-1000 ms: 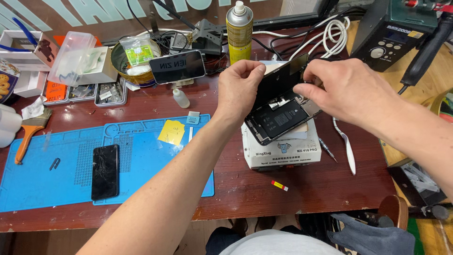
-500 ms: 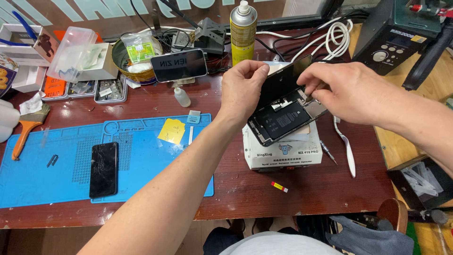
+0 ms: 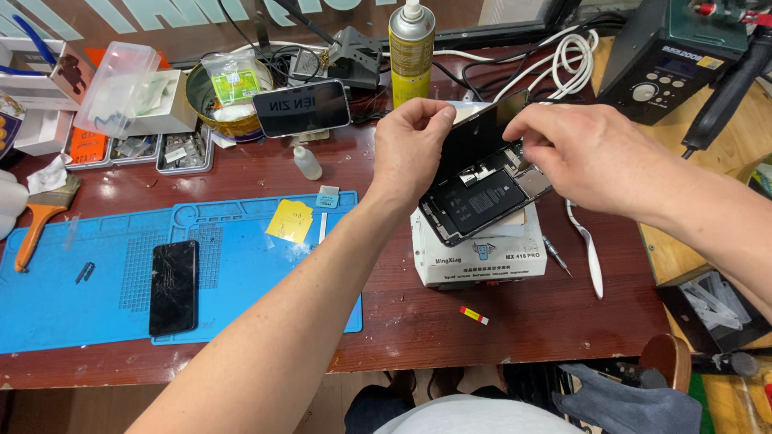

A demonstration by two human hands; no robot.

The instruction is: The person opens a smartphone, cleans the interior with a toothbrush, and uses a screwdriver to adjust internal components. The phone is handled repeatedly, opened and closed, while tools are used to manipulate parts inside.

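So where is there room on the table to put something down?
Bare blue silicone mat lies between the cracked black phone and the yellow sticky note. Bare brown wooden tabletop lies in front of the white box. The back edge, around the tall yellow spray can, is crowded.

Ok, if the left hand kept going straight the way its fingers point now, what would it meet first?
The left hand points right, fingertips already on the lifted phone screen. Straight on, past that panel, it would probably meet the right hand close behind, though depth is hard to judge from this view.
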